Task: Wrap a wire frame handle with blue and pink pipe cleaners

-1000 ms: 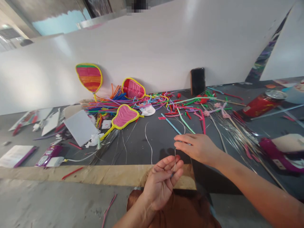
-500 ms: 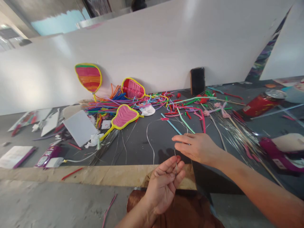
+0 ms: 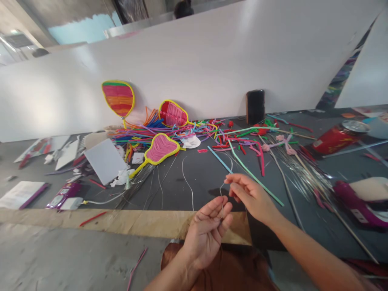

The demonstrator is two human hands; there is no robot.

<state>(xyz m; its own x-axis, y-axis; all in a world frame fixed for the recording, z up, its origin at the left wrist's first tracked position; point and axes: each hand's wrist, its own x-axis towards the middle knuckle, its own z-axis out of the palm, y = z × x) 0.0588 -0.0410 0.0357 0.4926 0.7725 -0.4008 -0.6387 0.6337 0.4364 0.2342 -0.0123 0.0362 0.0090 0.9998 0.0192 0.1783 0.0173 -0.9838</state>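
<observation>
Palm up at the table's front edge, my left hand (image 3: 206, 232) pinches a thin metal wire (image 3: 221, 193) between thumb and fingers. Just above and to the right, my right hand (image 3: 251, 198) has its fingertips closed on the same wire. From there the wire bends up toward a light-blue pipe cleaner (image 3: 218, 159). A curved length of thin wire (image 3: 190, 186) lies on the dark table left of my hands. Farther left rests a pink fan shape with a yellow fuzzy rim (image 3: 162, 148). A mint-green pipe cleaner (image 3: 256, 176) runs behind my right hand.
Against the white board (image 3: 197, 64) lean a striped fan (image 3: 119, 99) and a phone (image 3: 255, 107). Coloured pipe cleaners (image 3: 142, 135) are heaped at the back. A red can (image 3: 339, 137) and a purple device (image 3: 360, 202) stand right; a white card (image 3: 106, 163) lies left.
My right hand has turned from lying flat over the wire to gripping it with the fingertips. The left hand keeps its hold. The view has shifted slightly.
</observation>
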